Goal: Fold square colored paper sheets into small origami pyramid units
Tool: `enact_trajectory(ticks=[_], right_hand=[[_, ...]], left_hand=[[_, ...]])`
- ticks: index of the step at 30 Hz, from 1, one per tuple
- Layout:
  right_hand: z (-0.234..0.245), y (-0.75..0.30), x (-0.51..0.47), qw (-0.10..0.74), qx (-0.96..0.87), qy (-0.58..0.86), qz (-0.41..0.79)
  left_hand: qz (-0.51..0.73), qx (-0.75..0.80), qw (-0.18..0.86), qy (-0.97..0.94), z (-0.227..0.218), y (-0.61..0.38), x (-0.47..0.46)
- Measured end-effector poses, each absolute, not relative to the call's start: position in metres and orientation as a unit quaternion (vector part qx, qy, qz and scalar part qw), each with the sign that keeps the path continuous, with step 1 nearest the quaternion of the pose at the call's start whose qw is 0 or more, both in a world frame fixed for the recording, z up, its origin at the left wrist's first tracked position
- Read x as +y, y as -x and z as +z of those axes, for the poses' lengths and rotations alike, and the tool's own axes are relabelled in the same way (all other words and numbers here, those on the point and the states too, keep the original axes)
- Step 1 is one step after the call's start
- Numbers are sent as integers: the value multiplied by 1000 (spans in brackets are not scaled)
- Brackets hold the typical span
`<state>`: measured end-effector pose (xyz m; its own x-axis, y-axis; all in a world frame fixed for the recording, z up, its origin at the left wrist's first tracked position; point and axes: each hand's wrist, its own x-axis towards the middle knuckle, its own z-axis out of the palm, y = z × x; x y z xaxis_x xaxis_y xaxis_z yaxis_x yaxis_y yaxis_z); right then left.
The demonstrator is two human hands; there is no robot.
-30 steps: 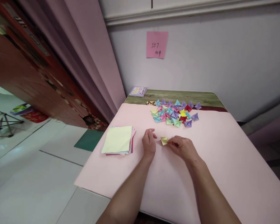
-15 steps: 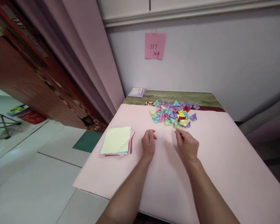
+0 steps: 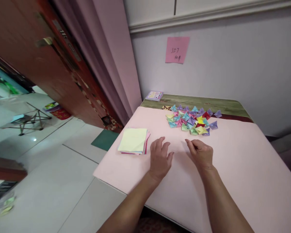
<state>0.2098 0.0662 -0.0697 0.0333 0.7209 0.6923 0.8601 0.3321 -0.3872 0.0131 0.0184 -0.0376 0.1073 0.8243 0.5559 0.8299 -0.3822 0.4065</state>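
My left hand [image 3: 160, 158] is held over the pink-covered table, fingers spread and nothing in them. Just left of it lies a stack of square paper sheets [image 3: 133, 139], pale yellow on top, with pink, red and blue edges showing beneath. My right hand [image 3: 200, 154] is curled closed, the thumb pointing to the left, and no object shows in it. Beyond both hands sits a cluster of small folded paper pieces [image 3: 191, 120] in purple, blue, pink, yellow, green and red. Neither hand touches the cluster or the stack.
A small pile of printed packets [image 3: 154, 95] rests on the green wood-patterned far end of the table [image 3: 208, 102]. Behind stands a wall with a pink note [image 3: 177, 49]. At left are a curtain [image 3: 111, 51], a wooden door [image 3: 63, 64] and a folding stool [image 3: 30, 119].
My left hand has opened from a loose fist and turned toward the paper stack. The right stays curled, its thumb further out. The view has swung left, so the table appears shifted right.
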Motion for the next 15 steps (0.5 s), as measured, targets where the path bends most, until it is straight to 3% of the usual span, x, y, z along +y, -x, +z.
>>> enact_trajectory(ticks=[5, 9, 15], right_hand=[[-71, -206, 66, 432, -686, 581, -69], [-73, -202, 64, 429, -692, 578, -61], [-74, -201, 61, 424, -691, 584, -52]], left_hand=[[-337, -666, 79, 661, -21, 57, 10], [-274, -733, 13, 623, -28, 88, 9], [-278, -733, -33, 620, -39, 91, 3]])
